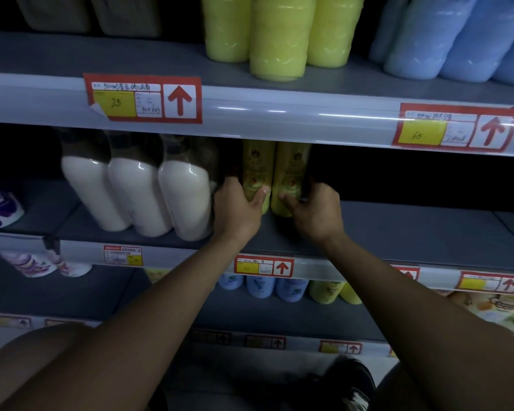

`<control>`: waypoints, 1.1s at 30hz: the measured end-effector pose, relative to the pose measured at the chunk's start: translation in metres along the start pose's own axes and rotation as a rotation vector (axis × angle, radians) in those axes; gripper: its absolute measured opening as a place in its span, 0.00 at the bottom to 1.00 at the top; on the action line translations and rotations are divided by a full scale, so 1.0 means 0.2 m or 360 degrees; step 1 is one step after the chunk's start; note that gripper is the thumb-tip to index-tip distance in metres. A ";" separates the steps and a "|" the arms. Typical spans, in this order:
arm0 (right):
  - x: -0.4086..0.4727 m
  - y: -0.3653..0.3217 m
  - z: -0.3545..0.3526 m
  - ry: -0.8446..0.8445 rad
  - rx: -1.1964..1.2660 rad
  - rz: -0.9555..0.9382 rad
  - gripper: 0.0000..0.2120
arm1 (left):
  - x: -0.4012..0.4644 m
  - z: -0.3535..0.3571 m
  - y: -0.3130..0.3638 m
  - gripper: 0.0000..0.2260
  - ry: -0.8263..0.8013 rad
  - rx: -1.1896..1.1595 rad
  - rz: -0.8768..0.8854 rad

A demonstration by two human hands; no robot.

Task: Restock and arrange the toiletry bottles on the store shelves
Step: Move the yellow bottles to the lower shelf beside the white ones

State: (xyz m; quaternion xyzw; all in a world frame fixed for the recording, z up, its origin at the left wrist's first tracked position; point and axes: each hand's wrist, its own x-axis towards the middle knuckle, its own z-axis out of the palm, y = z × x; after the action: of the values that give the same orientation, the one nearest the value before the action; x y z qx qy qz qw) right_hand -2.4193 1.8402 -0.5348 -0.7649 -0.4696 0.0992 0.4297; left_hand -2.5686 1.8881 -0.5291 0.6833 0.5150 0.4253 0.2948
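Two yellow-green bottles stand side by side on the middle shelf (pixel 398 232). My left hand (pixel 238 209) wraps the left yellow bottle (pixel 257 167), thumb across its front. The right yellow bottle (pixel 291 170) is gripped low by my right hand (pixel 318 213), fingers around its right side. Both bottles are upright and touch each other. Their tops are hidden behind the shelf rail above.
Three white bottles (pixel 137 197) stand just left of my left hand. To the right of the yellow pair the middle shelf lies dark. Yellow bottles (pixel 276 34) and blue bottles (pixel 457 40) fill the top shelf. Smaller blue bottles (pixel 261 287) and yellow ones sit below.
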 end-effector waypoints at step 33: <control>-0.52 -0.42 -0.52 0.0070 -0.0003 -0.0475 0.18 | -0.43 -0.70 0.29 0.13 -0.0058 0.0140 0.0608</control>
State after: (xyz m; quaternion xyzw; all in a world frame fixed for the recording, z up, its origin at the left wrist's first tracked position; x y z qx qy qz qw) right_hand -2.4698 1.7136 -0.4344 -0.6890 -0.5686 0.0167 0.4492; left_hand -2.6750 1.7841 -0.4398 0.7884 0.3887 0.4382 0.1880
